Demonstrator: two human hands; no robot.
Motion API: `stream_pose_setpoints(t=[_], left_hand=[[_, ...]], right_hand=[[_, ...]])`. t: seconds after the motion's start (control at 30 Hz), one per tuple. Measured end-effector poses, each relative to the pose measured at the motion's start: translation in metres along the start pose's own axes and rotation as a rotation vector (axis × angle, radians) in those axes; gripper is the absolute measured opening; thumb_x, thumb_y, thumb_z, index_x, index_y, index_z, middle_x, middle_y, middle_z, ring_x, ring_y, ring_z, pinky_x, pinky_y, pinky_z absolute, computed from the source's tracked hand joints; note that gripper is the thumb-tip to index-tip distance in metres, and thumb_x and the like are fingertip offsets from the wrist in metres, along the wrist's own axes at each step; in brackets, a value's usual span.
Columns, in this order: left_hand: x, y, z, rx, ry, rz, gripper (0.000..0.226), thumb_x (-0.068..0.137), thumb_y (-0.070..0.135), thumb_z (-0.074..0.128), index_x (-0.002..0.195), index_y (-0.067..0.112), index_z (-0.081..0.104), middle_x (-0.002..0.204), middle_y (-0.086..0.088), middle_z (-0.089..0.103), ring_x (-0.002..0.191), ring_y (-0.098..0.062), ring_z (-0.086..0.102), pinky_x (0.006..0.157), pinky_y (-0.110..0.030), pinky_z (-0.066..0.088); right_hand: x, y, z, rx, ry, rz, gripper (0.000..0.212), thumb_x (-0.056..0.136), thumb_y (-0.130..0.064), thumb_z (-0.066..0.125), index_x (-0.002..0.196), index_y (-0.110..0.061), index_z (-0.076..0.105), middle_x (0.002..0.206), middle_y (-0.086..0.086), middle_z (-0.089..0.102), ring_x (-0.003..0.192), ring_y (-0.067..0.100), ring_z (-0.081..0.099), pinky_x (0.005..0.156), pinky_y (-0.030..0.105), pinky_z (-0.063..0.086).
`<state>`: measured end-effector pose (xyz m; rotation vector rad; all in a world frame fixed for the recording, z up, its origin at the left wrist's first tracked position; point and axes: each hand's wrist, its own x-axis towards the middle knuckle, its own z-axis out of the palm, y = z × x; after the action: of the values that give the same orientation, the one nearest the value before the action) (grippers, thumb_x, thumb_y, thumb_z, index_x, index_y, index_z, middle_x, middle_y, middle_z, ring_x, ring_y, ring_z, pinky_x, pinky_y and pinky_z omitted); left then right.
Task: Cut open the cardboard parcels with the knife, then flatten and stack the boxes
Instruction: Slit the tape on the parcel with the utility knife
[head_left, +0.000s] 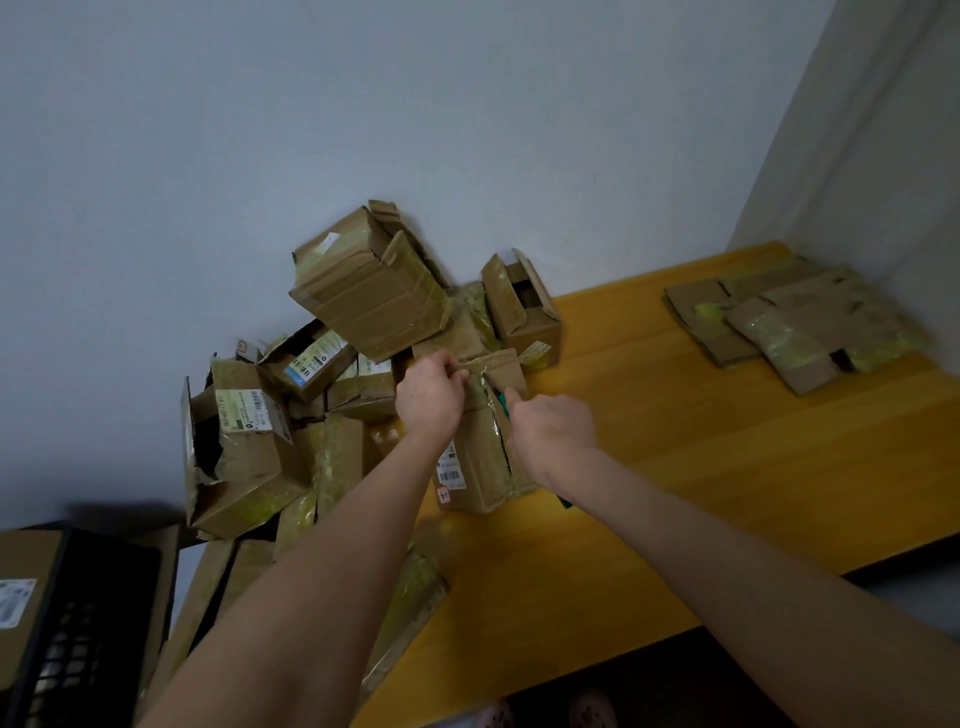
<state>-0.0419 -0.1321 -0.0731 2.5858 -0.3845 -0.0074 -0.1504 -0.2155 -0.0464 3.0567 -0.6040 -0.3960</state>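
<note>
**A yellow surface (675, 441), a box (475, 467) being opened**

The wooden surface runs along a pale wall (363, 104) into the corner. A pile (332, 374) of taped, battered cartons is heaped against the wall at the left end, several with flaps hanging open. Well apart from it, in the far right corner, lies a stack (795, 322) of flattened cardboard.

The box stands on the surface just in front of the pile, label facing the person. The left hand (431, 395) reaches over it, its grip pinched on the edge of the top flap (498, 366). The right hand (553, 434) is beside the box's taped seam, its grip clamped on the knife (503, 404). Only bits of green handle peek out at either end of the fist, and I cannot make out the blade. The forefinger points toward the seam.

A black crate (78, 623) sits low at the left.
</note>
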Motion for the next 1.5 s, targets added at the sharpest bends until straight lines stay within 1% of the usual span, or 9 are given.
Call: stream_pose_setpoints(t=[0.13, 0.2, 0.37, 0.53, 0.63, 0.7, 0.83, 1.17, 1.5], left_hand=[[-0.004, 0.0, 0.002, -0.026, 0.014, -0.01, 0.01, 0.093, 0.027, 0.061, 0.093, 0.018, 0.065, 0.095, -0.002, 0.067, 0.089, -0.021, 0.062, 0.065, -0.028, 0.04], [-0.005, 0.001, 0.004, -0.039, 0.021, 0.004, 0.009, 0.093, 0.026, 0.062, 0.092, 0.018, 0.066, 0.095, -0.003, 0.067, 0.09, -0.022, 0.063, 0.067, -0.028, 0.041], [-0.003, -0.004, 0.003, -0.045, 0.032, -0.011, 0.011, 0.095, 0.025, 0.06, 0.098, 0.017, 0.066, 0.097, -0.001, 0.066, 0.086, -0.016, 0.058, 0.067, -0.027, 0.039], [0.009, -0.016, -0.002, -0.092, 0.044, -0.149, 0.014, 0.094, 0.026, 0.061, 0.102, 0.018, 0.067, 0.097, -0.001, 0.067, 0.093, -0.024, 0.063, 0.072, -0.033, 0.05], [0.014, -0.028, -0.004, -0.112, 0.046, -0.183, 0.012, 0.094, 0.025, 0.061, 0.101, 0.016, 0.067, 0.099, -0.004, 0.068, 0.088, -0.022, 0.064, 0.073, -0.035, 0.055], [0.015, -0.032, -0.006, -0.106, 0.051, -0.191, 0.015, 0.094, 0.024, 0.061, 0.103, 0.015, 0.067, 0.1, -0.005, 0.068, 0.088, -0.021, 0.063, 0.07, -0.033, 0.052], [0.014, -0.038, -0.009, -0.121, 0.061, -0.269, 0.017, 0.095, 0.023, 0.06, 0.105, 0.012, 0.067, 0.102, -0.01, 0.066, 0.094, -0.027, 0.062, 0.069, -0.032, 0.047], [0.015, -0.038, -0.008, -0.127, 0.028, -0.312, 0.008, 0.095, 0.021, 0.059, 0.094, 0.014, 0.062, 0.095, -0.01, 0.065, 0.086, -0.027, 0.064, 0.074, -0.04, 0.056], [0.005, -0.045, -0.012, -0.095, -0.042, -0.344, 0.01, 0.094, 0.023, 0.06, 0.088, 0.015, 0.06, 0.09, -0.008, 0.064, 0.085, -0.023, 0.062, 0.07, -0.035, 0.051]], right_hand=[[0.0, -0.005, -0.006, 0.023, -0.058, 0.012, 0.044, 0.09, -0.012, 0.058, 0.132, -0.017, 0.048, 0.108, 0.004, 0.065, 0.096, 0.023, 0.062, 0.055, 0.029, 0.037], [-0.003, -0.004, -0.005, 0.033, -0.106, 0.009, 0.022, 0.09, -0.011, 0.056, 0.111, -0.017, 0.06, 0.104, 0.003, 0.066, 0.087, 0.022, 0.06, 0.059, 0.028, 0.04], [-0.005, 0.001, -0.006, 0.097, -0.103, 0.007, 0.006, 0.094, -0.021, 0.052, 0.09, -0.018, 0.056, 0.071, -0.002, 0.049, 0.07, 0.019, 0.051, 0.048, 0.025, 0.032], [-0.019, -0.001, 0.009, 0.064, -0.239, -0.05, 0.012, 0.093, -0.021, 0.053, 0.101, -0.017, 0.061, 0.093, 0.001, 0.062, 0.084, 0.022, 0.058, 0.059, 0.028, 0.041], [-0.027, 0.005, 0.023, 0.116, -0.253, -0.075, 0.013, 0.095, -0.028, 0.051, 0.089, -0.016, 0.056, 0.075, 0.0, 0.054, 0.073, 0.02, 0.054, 0.05, 0.026, 0.037], [-0.024, 0.011, 0.024, 0.19, -0.241, -0.084, 0.021, 0.094, -0.035, 0.052, 0.095, -0.016, 0.059, 0.08, 0.001, 0.056, 0.073, 0.02, 0.055, 0.053, 0.027, 0.04], [-0.021, 0.032, 0.021, 0.292, -0.16, -0.071, 0.037, 0.093, -0.042, 0.052, 0.121, -0.02, 0.061, 0.09, 0.001, 0.062, 0.08, 0.02, 0.06, 0.058, 0.028, 0.044], [-0.02, 0.06, 0.028, 0.388, 0.041, -0.042, 0.038, 0.095, -0.045, 0.048, 0.129, -0.028, 0.051, 0.097, -0.001, 0.066, 0.083, 0.018, 0.063, 0.053, 0.026, 0.039], [-0.021, 0.058, 0.038, 0.1, 0.175, -0.14, 0.034, 0.098, -0.044, 0.042, 0.124, -0.024, 0.052, 0.101, 0.0, 0.066, 0.088, 0.02, 0.063, 0.057, 0.027, 0.035]])
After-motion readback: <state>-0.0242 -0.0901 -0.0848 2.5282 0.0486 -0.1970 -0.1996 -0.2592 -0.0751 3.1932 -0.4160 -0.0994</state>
